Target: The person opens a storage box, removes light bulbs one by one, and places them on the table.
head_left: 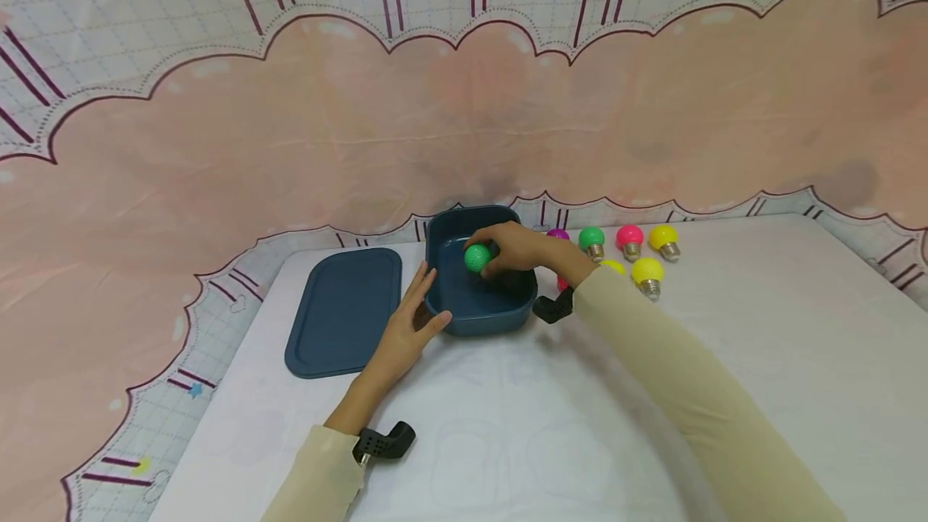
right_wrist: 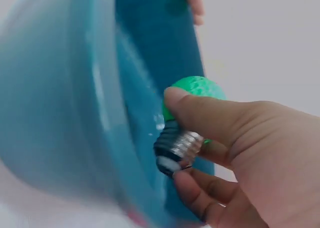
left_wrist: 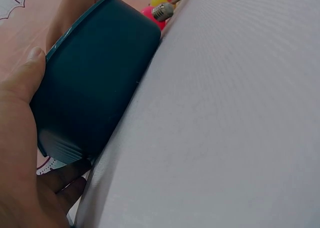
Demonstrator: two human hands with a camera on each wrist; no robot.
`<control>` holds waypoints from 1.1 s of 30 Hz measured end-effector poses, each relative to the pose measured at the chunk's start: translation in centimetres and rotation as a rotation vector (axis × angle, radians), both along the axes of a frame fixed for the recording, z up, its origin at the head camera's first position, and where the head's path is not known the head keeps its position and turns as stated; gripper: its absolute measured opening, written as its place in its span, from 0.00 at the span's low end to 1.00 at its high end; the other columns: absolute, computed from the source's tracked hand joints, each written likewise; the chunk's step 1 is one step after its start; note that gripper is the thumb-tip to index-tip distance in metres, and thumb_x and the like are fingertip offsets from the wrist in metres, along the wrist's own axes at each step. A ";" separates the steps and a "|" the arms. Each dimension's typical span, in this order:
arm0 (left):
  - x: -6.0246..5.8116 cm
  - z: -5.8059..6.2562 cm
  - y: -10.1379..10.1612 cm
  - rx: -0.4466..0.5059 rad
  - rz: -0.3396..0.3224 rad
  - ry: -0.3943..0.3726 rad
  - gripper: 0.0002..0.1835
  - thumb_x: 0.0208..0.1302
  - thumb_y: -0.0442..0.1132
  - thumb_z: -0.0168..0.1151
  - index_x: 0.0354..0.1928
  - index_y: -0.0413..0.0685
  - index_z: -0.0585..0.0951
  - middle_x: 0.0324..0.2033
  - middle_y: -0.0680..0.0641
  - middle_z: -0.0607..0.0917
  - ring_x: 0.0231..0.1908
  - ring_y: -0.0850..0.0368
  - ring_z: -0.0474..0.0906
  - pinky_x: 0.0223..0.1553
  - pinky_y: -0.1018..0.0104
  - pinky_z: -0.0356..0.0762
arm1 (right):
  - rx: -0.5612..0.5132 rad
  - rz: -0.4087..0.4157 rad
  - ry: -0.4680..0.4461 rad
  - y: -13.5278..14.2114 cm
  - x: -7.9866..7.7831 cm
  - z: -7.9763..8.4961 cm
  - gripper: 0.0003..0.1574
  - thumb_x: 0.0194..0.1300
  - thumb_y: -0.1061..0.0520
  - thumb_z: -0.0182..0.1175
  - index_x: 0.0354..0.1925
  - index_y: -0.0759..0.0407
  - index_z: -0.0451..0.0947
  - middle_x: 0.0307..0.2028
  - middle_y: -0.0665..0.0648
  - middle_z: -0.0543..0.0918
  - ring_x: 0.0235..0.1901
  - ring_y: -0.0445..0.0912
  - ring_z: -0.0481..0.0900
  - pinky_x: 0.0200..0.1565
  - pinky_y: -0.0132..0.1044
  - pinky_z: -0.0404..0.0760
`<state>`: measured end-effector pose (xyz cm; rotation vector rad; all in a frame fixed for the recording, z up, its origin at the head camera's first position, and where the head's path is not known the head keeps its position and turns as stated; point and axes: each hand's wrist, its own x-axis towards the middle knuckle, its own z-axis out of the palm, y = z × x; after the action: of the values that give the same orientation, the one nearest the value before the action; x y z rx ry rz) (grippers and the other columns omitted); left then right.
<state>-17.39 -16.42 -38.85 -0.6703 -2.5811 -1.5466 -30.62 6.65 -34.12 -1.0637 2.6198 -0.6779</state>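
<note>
A dark blue rectangular tub [head_left: 482, 324] stands on the table's far side. Over its inside, my right hand [head_left: 516, 246] holds a green light bulb [head_left: 477, 258] between thumb and fingers. In the right wrist view the bulb's dimpled globe [right_wrist: 202, 87] sits under the thumb, and its silver screw base [right_wrist: 186, 147] shows between the fingers. My left hand [head_left: 399, 341] rests against the tub's left side, fingers and thumb spread around the near corner. The left wrist view has that thumb [left_wrist: 30, 72] at the rim.
Left of the tub lies its flat blue lid [head_left: 346, 312]. To the right are several bulbs: a green one [head_left: 591, 238], a pink one [head_left: 629, 237], yellow ones [head_left: 648, 271] and a purple one [head_left: 557, 233], some partly hidden by my right arm. Behind the table hangs a patterned cloth [head_left: 464, 127].
</note>
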 end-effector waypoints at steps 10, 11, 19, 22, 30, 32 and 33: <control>0.0 0.0 0.1 0.011 0.003 0.001 0.37 0.68 0.36 0.58 0.74 0.42 0.53 0.74 0.44 0.44 0.72 0.48 0.42 0.66 0.48 0.52 | -0.198 -0.096 0.077 3.0 1.6 0.8 0.33 0.59 0.56 0.69 0.62 0.57 0.72 0.49 0.58 0.78 0.44 0.51 0.77 0.48 0.43 0.78; 0.0 -0.1 0.1 0.014 0.001 0.000 0.37 0.68 0.35 0.58 0.74 0.42 0.53 0.74 0.44 0.44 0.72 0.48 0.42 0.66 0.47 0.52 | -0.216 -0.098 0.078 3.3 1.7 0.8 0.33 0.59 0.57 0.69 0.61 0.58 0.72 0.48 0.59 0.78 0.43 0.51 0.77 0.47 0.43 0.78; -0.1 -0.1 0.1 0.036 -0.010 -0.013 0.37 0.69 0.36 0.58 0.74 0.44 0.53 0.75 0.45 0.43 0.72 0.48 0.42 0.67 0.49 0.52 | -0.234 -0.225 0.127 6.0 3.4 1.2 0.38 0.59 0.55 0.69 0.65 0.58 0.69 0.48 0.58 0.78 0.40 0.51 0.78 0.39 0.40 0.80; -0.1 -0.1 0.1 0.040 -0.012 -0.015 0.37 0.69 0.36 0.57 0.74 0.45 0.53 0.75 0.45 0.43 0.72 0.48 0.42 0.67 0.49 0.52 | -0.241 -0.293 0.124 7.4 4.2 1.6 0.39 0.59 0.57 0.68 0.67 0.58 0.67 0.47 0.60 0.79 0.41 0.53 0.78 0.39 0.42 0.81; 0.0 -0.1 0.2 0.027 -0.004 -0.012 0.37 0.69 0.36 0.58 0.74 0.44 0.53 0.74 0.44 0.43 0.72 0.47 0.43 0.66 0.48 0.52 | -0.261 -0.437 0.100 11.8 6.0 1.6 0.38 0.63 0.58 0.64 0.68 0.57 0.62 0.53 0.64 0.75 0.47 0.57 0.78 0.42 0.46 0.82; 0.0 0.0 0.2 0.018 -0.001 -0.007 0.37 0.69 0.37 0.57 0.74 0.44 0.53 0.74 0.43 0.43 0.72 0.47 0.43 0.66 0.47 0.53 | -0.245 -0.470 0.109 13.0 6.5 1.6 0.37 0.63 0.57 0.64 0.68 0.58 0.62 0.53 0.65 0.75 0.47 0.58 0.77 0.43 0.48 0.81; 0.0 0.0 0.3 0.016 0.000 -0.006 0.37 0.69 0.37 0.57 0.74 0.44 0.53 0.74 0.43 0.43 0.72 0.47 0.43 0.66 0.48 0.53 | -0.238 -0.482 0.117 13.6 6.7 1.7 0.37 0.64 0.56 0.64 0.68 0.59 0.62 0.53 0.66 0.75 0.47 0.59 0.77 0.44 0.49 0.81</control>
<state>-17.36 -16.15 -38.86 -0.6654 -2.5706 -1.5697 -23.91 20.20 -32.46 -0.5276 2.9836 -1.0768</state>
